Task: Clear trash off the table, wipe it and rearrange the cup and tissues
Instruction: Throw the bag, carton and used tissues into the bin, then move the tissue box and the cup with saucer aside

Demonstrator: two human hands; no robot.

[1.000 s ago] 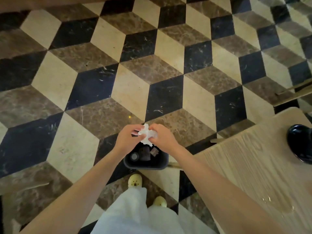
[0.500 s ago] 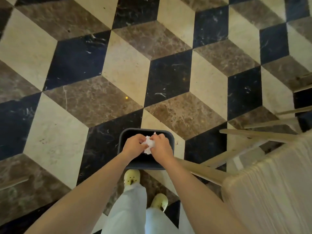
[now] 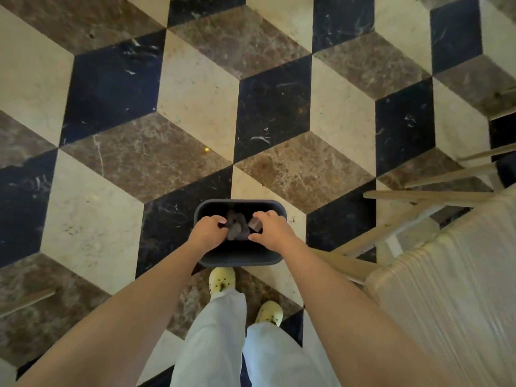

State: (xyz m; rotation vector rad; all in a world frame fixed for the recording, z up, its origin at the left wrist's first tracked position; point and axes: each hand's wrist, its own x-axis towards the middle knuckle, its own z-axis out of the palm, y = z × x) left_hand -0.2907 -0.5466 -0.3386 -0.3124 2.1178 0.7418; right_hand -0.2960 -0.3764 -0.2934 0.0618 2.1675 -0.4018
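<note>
Left hand (image 3: 208,231) and right hand (image 3: 269,231) hover over the bin (image 3: 240,259), chair (image 3: 446,289) alongside.

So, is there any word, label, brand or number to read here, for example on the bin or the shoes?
None can be read. The dark trash bin, the yellow clogs, the woven chair seat and the marble floor bear no text; the trash inside the bin is too dim to tell.

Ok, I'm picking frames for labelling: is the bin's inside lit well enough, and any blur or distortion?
Head view: the bin is dim inside, its contents only dark lumps; the left hand and right hand look slightly soft; the wide lens stretches the forearms and skews the floor tiles toward the edges.
</note>
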